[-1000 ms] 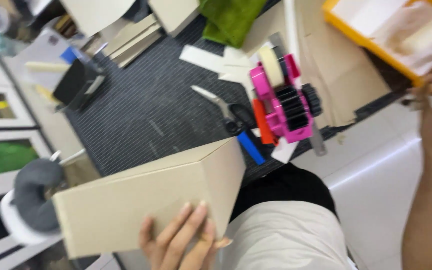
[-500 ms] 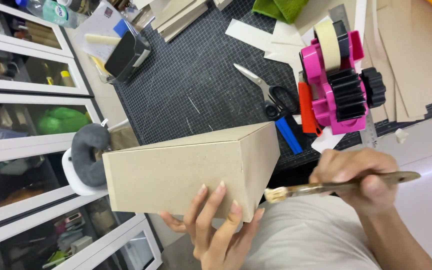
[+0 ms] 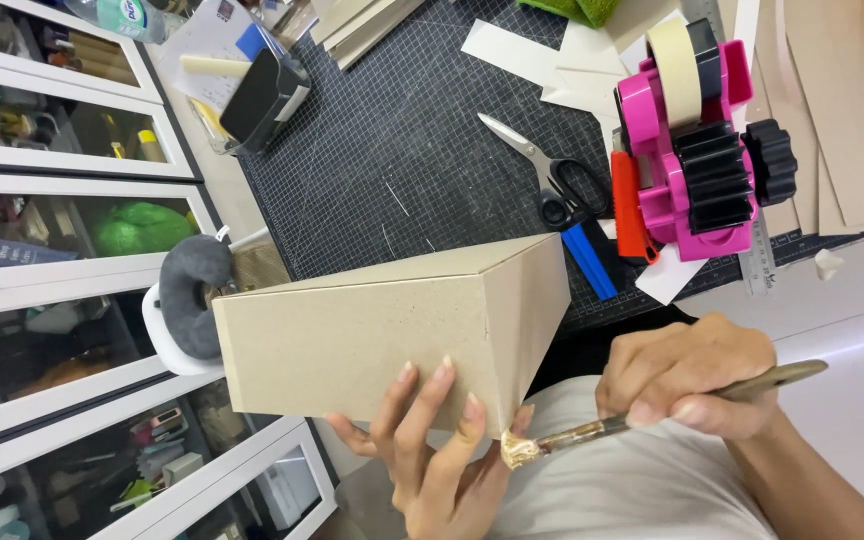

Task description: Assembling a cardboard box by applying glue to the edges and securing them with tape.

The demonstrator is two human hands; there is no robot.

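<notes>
1. Our left hand (image 3: 432, 450) grasps the plain brown cardboard box (image 3: 392, 335) from below, above the table (image 3: 852, 290) edge.
2. Our right hand (image 3: 687, 375) grips a glue brush (image 3: 652, 410), bristles at the box's lower corner.
3. The pink tape dispenser (image 3: 697, 150) sits beyond.

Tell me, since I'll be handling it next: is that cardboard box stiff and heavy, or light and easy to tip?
The cardboard box looks light: the left hand alone props it from below. Its flat faces and crisp edges suggest stiff board. Balanced on fingertips, it could tip if the brush in the right hand presses hard.
</notes>
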